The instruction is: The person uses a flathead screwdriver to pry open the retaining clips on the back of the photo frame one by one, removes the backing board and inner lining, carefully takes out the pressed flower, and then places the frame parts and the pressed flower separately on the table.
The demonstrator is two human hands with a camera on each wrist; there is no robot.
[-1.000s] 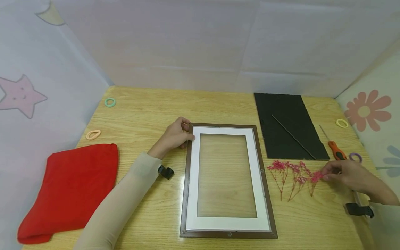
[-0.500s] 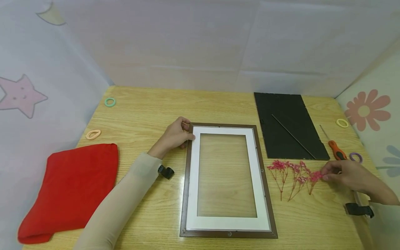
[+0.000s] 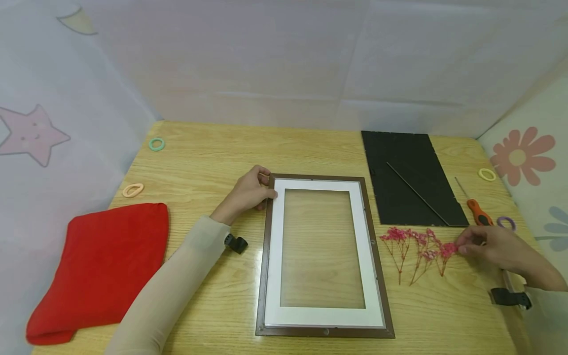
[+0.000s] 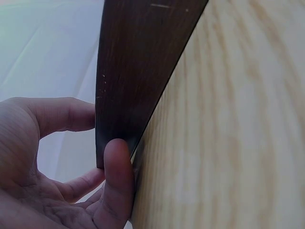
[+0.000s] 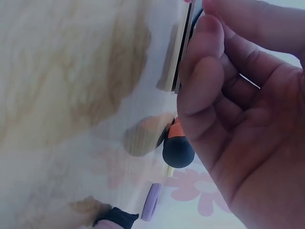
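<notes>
No legible text, label, brand, number or sign anywhere in the three views. Only wordless printed motifs on the cloth walls: a pink star (image 3: 30,134) with a small face at left, a pink flower (image 3: 522,157) at right.
</notes>
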